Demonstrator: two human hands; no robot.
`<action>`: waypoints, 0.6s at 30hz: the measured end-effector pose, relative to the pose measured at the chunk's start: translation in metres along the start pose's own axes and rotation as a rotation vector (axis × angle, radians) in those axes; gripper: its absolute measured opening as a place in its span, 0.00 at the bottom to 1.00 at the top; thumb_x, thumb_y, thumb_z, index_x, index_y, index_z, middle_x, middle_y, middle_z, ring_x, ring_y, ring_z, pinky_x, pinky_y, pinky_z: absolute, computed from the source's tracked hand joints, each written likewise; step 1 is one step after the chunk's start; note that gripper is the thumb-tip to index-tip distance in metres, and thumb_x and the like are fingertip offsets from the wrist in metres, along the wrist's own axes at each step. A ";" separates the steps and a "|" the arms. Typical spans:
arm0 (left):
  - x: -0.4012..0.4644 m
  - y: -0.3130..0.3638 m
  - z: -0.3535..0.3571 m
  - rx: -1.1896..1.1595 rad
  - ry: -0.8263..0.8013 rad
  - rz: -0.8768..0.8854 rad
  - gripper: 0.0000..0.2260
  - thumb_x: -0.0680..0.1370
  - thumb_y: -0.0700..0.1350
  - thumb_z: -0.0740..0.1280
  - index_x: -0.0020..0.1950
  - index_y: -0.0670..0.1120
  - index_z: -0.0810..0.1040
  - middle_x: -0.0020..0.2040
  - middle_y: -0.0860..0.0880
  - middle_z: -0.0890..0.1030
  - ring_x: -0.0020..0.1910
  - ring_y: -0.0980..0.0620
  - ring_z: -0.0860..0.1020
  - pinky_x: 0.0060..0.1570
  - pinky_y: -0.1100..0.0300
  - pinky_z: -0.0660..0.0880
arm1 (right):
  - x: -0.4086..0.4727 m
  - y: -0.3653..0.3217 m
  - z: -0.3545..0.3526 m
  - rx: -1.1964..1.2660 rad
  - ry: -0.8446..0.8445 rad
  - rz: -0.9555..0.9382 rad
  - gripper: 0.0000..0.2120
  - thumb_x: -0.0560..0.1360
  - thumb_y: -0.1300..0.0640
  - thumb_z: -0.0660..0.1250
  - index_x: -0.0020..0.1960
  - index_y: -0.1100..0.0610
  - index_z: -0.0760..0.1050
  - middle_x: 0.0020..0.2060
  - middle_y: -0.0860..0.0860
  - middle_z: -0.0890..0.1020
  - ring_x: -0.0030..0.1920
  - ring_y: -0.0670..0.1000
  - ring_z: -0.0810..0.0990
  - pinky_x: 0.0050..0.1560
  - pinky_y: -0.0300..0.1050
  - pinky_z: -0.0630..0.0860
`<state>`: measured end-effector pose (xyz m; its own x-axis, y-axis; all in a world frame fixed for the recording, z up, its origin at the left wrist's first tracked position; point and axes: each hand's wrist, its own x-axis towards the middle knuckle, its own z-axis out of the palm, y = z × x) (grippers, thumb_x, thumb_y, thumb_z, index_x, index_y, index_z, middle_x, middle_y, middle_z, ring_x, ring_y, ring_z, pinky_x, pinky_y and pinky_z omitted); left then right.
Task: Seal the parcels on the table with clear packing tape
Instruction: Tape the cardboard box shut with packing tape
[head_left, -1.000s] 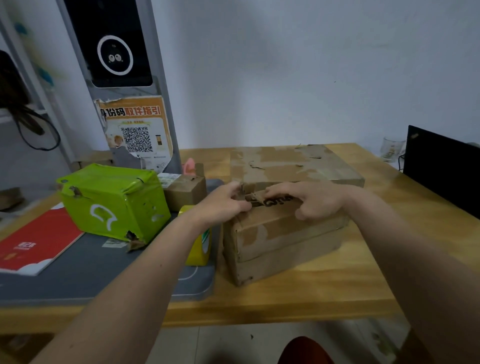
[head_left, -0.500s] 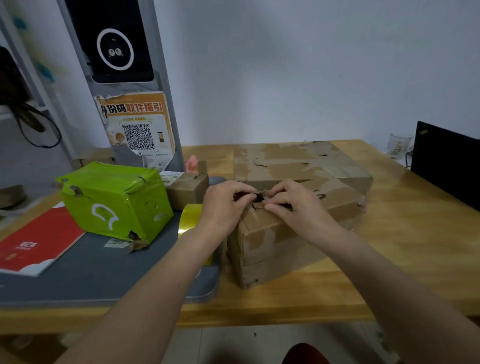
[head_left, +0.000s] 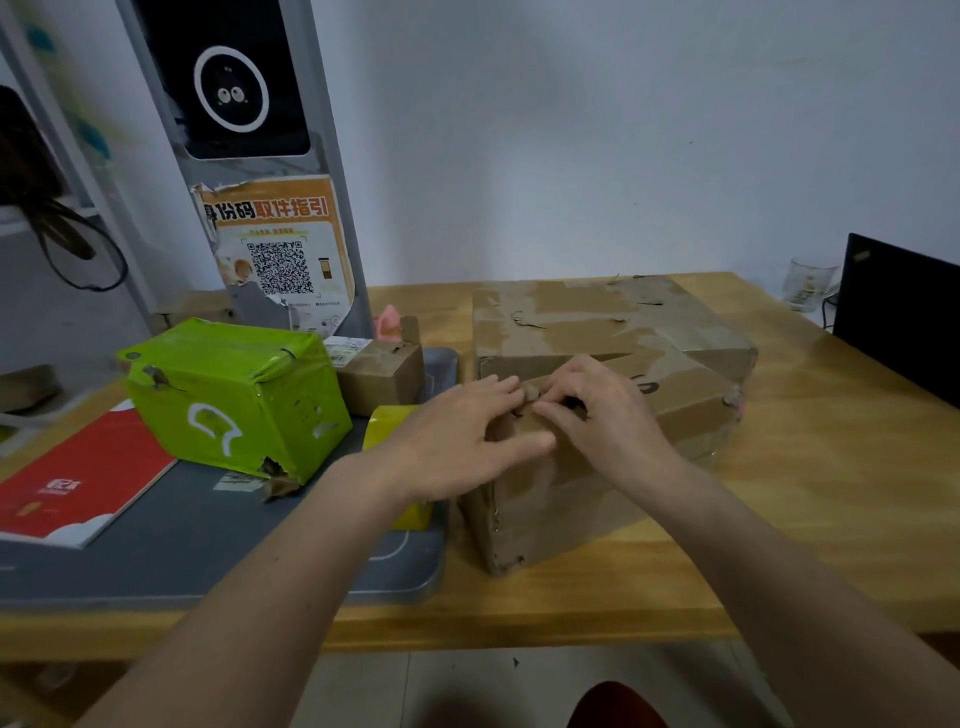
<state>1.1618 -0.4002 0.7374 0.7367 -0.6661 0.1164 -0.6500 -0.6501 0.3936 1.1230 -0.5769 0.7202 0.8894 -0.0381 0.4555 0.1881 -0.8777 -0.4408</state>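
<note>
Fingers (head_left: 506, 387) of the left hand (head_left: 457, 441) are laid nearly straight on the near top edge of the brown cardboard parcel (head_left: 613, 457); the thumb is stretched along its front face. Fingers (head_left: 558, 413) of the right hand (head_left: 602, 410) are curled and pinched at the same spot; what is pinched cannot be told. The parcel is set mid-counter (head_left: 831, 493), against a flatter carton (head_left: 597, 317) behind. A yellowish tape roll (head_left: 389, 423) is partly hidden behind the left wrist. Left of it, a green parcel (head_left: 234, 400) is seen on a grey mat (head_left: 182, 545).
</note>
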 end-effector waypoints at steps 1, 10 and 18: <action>-0.003 0.001 0.002 0.040 -0.043 -0.001 0.37 0.76 0.66 0.63 0.80 0.51 0.59 0.80 0.56 0.56 0.79 0.58 0.52 0.78 0.55 0.52 | 0.000 0.000 0.001 -0.011 -0.002 -0.011 0.06 0.77 0.54 0.68 0.46 0.55 0.81 0.54 0.46 0.78 0.54 0.46 0.76 0.55 0.46 0.74; -0.008 0.000 0.019 0.067 0.042 -0.004 0.47 0.74 0.63 0.69 0.82 0.47 0.46 0.82 0.51 0.48 0.80 0.55 0.46 0.77 0.58 0.45 | -0.019 0.000 0.001 -0.071 0.014 -0.058 0.16 0.81 0.48 0.59 0.66 0.52 0.72 0.59 0.48 0.79 0.60 0.48 0.76 0.57 0.47 0.74; -0.007 0.001 0.016 0.135 0.078 -0.021 0.41 0.73 0.66 0.68 0.78 0.49 0.58 0.78 0.51 0.60 0.77 0.52 0.57 0.72 0.56 0.62 | -0.015 -0.002 0.007 -0.094 0.041 -0.102 0.15 0.79 0.44 0.58 0.53 0.49 0.81 0.58 0.42 0.80 0.61 0.44 0.73 0.58 0.43 0.68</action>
<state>1.1528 -0.4018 0.7217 0.7594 -0.6247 0.1817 -0.6494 -0.7105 0.2711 1.1118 -0.5714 0.7091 0.8494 0.0355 0.5265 0.2347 -0.9190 -0.3168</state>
